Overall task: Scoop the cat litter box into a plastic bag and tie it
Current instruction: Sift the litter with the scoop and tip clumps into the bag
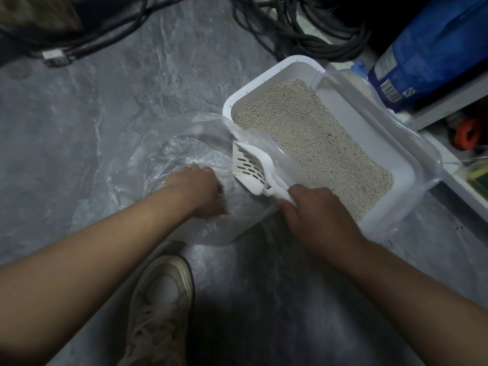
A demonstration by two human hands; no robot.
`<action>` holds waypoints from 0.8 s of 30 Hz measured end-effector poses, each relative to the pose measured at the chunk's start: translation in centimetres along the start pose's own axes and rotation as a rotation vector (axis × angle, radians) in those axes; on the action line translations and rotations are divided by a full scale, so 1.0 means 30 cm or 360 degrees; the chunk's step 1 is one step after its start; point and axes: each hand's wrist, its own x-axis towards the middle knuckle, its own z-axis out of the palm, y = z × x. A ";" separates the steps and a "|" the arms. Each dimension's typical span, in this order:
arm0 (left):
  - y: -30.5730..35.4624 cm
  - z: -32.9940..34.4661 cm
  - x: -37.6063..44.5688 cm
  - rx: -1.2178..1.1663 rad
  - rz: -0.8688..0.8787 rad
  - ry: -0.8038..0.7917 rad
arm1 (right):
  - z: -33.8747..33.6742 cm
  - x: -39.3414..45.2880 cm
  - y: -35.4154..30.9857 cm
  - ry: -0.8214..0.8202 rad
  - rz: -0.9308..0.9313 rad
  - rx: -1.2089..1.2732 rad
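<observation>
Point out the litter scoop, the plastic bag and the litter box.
litter scoop [249, 169], head view, on its slotted blade.
plastic bag [169, 151], head view, on the crumpled clear film left of the scoop.
litter box [295, 65], head view, on its white far rim.

Floor [132, 83]: grey, mottled like stone
Cables [303, 35]: dark, coiled along the top edge; more running off to the top left
Blue bag [433, 51]: top right, barcode label showing; leaning on a white shelf [449, 101]
Orange item [467, 133]: under that shelf; too dim to identify
Shoe [161, 307]: beige, laced; bottom centre
</observation>
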 end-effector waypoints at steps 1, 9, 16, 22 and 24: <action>0.003 -0.006 0.000 0.0022 0.0015 -0.0003 | -0.002 -0.001 0.002 0.0013 -0.0002 0.0014; 0.005 -0.074 -0.005 -0.0134 0.0065 0.0183 | -0.127 0.005 0.004 0.0072 0.0165 0.0583; 0.011 -0.129 0.016 -0.0625 0.0088 0.0436 | -0.274 0.027 0.037 0.0136 0.0340 0.0941; 0.104 -0.184 0.018 -0.1181 0.0085 0.0403 | -0.315 0.058 0.185 0.0040 0.0768 0.0971; 0.139 -0.201 0.017 -0.1162 0.0096 0.0354 | -0.317 0.057 0.232 0.0003 0.0867 0.0904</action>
